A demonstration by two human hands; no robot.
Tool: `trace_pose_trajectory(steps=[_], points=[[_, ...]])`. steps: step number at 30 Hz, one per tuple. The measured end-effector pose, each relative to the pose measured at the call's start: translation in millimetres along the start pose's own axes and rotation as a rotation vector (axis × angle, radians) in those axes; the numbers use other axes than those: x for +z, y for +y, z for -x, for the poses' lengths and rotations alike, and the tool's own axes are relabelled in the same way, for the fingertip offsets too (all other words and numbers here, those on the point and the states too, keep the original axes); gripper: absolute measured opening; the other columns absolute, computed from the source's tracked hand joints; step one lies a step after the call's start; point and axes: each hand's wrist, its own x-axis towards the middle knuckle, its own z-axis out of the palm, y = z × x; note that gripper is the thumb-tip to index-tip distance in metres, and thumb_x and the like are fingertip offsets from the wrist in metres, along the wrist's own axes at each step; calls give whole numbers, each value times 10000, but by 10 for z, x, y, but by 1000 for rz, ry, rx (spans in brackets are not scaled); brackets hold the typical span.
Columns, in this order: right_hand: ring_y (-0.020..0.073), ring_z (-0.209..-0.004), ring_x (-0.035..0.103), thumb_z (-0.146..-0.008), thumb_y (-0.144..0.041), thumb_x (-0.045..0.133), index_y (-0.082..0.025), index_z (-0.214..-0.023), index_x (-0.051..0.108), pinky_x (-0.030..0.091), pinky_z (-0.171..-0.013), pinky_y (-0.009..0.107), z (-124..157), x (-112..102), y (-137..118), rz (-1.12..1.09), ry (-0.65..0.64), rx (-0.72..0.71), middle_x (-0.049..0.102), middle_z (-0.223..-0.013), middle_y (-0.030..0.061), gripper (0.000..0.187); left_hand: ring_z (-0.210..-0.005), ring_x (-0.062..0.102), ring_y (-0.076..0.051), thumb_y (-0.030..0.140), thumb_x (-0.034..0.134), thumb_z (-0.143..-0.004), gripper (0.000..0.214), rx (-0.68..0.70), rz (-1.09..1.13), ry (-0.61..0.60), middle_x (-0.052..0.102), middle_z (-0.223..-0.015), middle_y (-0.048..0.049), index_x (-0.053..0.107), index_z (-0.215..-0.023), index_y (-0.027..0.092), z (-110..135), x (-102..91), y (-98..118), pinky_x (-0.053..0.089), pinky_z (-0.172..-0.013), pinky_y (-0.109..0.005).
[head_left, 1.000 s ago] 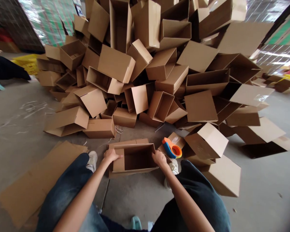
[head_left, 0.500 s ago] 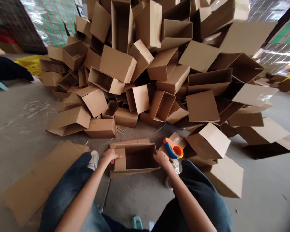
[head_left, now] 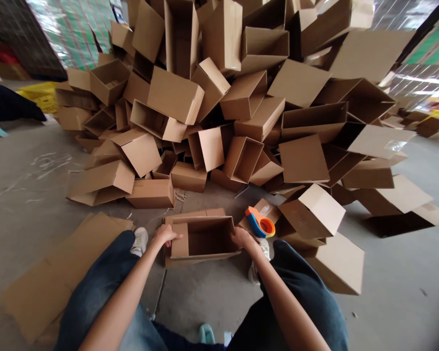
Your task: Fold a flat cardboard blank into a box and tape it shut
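Between my feet stands a cardboard box (head_left: 208, 251) with its open top facing me and a flap folded in at its left end. My left hand (head_left: 165, 236) grips that left end, its thumb over the folded flap. At the opposite end my right hand (head_left: 242, 237) is closed on the box's upper right edge; its fingertips are partly hidden. Just right of the box, an orange and blue tape dispenser (head_left: 259, 224) rests on a piece of cardboard by my right shoe.
A large heap of cardboard boxes (head_left: 175, 95) rises in front of me and spreads to the right. Flat cardboard sheets (head_left: 58, 278) lie on the floor at my left. Further back on the left are a yellow crate (head_left: 40, 96) and part of another person (head_left: 12, 103).
Both hands keep their hold on the box. The whole view shifts slightly to the left; otherwise little differs.
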Motion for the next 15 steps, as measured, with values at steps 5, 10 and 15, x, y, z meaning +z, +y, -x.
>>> trace_pose_trajectory(steps=[5,10,15], points=[[228,-963,619,-855,-218,367,-105,-1011,633,426,-786,262,41,-6,-3,8,20,-6,655,-1022,162,328,-603,669,-178,566,559,-680,454,28,16,-11,704,-722,-139,570,-523,140,-24,14,-29,484,-516,-199],[270,-945,623,-908,-441,264,-72,-957,654,444,-783,311,97,-49,-114,-19,151,127,656,-975,200,539,-598,666,-187,602,548,-661,491,61,-18,55,697,-678,-137,597,-553,125,-13,25,-29,493,-556,-224],[282,-936,624,-856,-625,207,-53,-926,666,451,-776,324,29,-143,-230,-63,211,215,650,-938,241,736,-610,667,-183,560,580,-666,444,19,-40,70,701,-695,-136,594,-559,129,-9,36,10,491,-558,-222]])
